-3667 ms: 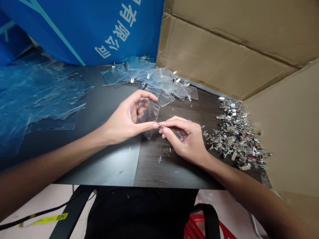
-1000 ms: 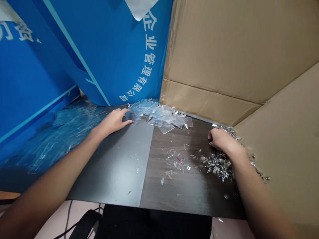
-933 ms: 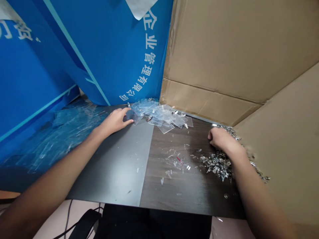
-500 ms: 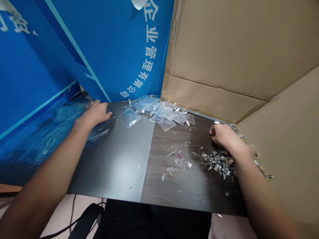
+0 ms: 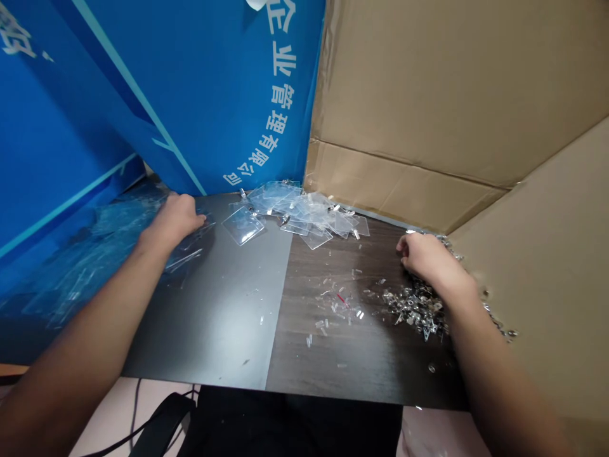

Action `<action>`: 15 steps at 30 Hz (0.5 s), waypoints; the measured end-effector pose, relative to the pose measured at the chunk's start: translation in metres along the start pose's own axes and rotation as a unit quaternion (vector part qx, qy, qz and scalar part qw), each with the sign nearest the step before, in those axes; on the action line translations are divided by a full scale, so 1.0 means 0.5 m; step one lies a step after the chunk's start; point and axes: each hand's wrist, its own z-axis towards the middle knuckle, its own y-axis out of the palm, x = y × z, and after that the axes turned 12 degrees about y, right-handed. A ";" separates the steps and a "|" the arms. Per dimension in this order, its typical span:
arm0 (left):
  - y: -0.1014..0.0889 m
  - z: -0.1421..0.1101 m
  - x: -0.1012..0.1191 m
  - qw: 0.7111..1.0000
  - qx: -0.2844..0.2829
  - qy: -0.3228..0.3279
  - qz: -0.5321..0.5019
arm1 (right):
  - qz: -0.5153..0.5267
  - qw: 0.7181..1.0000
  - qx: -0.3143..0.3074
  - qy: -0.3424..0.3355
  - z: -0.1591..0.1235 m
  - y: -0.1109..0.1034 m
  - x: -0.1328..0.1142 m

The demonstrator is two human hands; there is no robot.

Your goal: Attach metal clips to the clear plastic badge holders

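Note:
My left hand [image 5: 175, 217] is at the right edge of a heap of clear plastic sleeves [image 5: 99, 254]. Its fingers curl down and the thumb points right; whatever they grip is hidden. Over at the right, my right hand [image 5: 425, 259] rests at the pile of small metal clips [image 5: 419, 311], fingers bent inward towards the thumb. I cannot make out what lies between them. Between the hands, at the back of the table, is a pile of clear badge holders [image 5: 304, 212], some with metal clips attached. One badge holder [image 5: 243, 226] lies at the pile's left front.
Small clear plastic bits [image 5: 328, 324] and a red strip [image 5: 341, 298] are scattered on the dark table [image 5: 214, 304]. A blue printed panel [image 5: 204, 82] and a cardboard sheet [image 5: 428, 95] stand along the back. Below the front edge is a black chair armrest [image 5: 164, 422].
My left hand has curled its fingers further at the sleeves. The right hand stays at the clips, its fingers slightly shifted. The whole view has moved a little.

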 end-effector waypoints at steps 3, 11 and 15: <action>-0.008 -0.013 0.018 1.000 0.001 -0.018 -0.002 | 0.005 1.000 0.007 -0.003 -0.003 0.000 -0.003; -0.022 -0.040 0.059 0.995 0.096 -0.041 0.004 | 0.025 0.999 0.046 -0.012 -0.017 -0.008 -0.022; -0.055 -0.049 0.073 0.981 0.175 -0.080 0.022 | 0.052 0.995 0.084 -0.026 -0.038 -0.021 -0.048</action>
